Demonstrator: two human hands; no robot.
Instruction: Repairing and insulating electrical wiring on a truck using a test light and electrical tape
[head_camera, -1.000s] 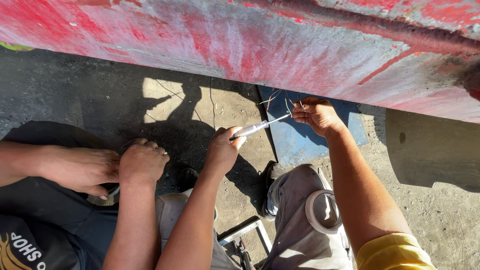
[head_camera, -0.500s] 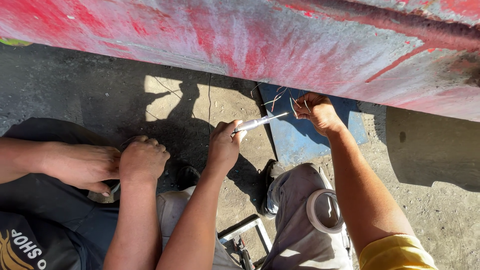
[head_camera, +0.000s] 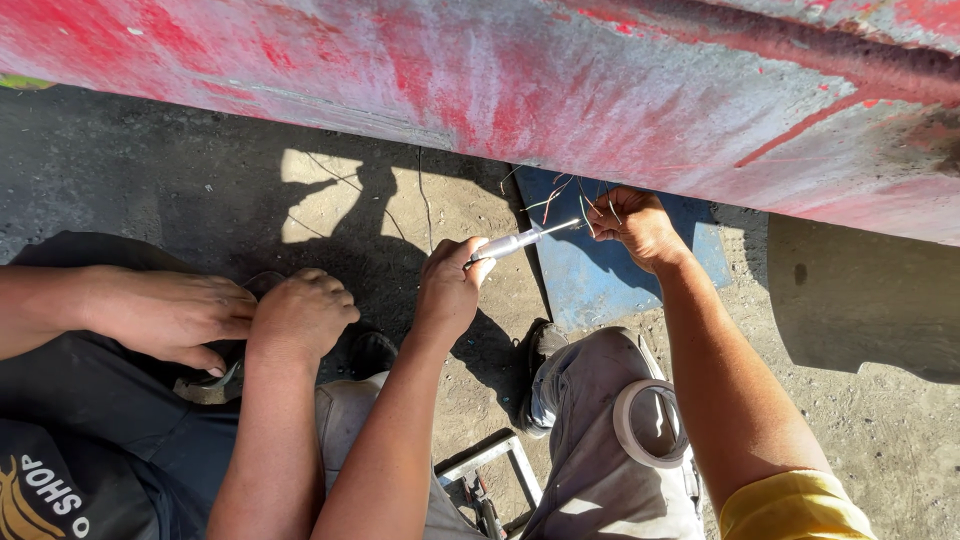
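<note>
**Hands at the loose wires under a red panel**

Both hands work close under the worn red metal body that fills the top of the view. The left hand is closed in a fist around the handle of a slim silver tool, probably a soldering iron or test pen, though its tip is too small to tell. The tool points up and to the right, its tip reaching the thin coloured wires that hang from the lower edge of the red body. The right hand is curled, its fingers pinching that same bunch of wires just beside the tool's tip.

Behind the wires a blue metal plate lies on the dirt ground, partly in shadow. A roll of pale tape rests on the person's grey trouser leg, below the right forearm. A yellow sleeve shows at the lower right corner. Between the knees, at the bottom edge, a small metal frame lies on the ground.

At left another person sits near: a closed fist rests beside a bare foot, above dark clothing.
</note>
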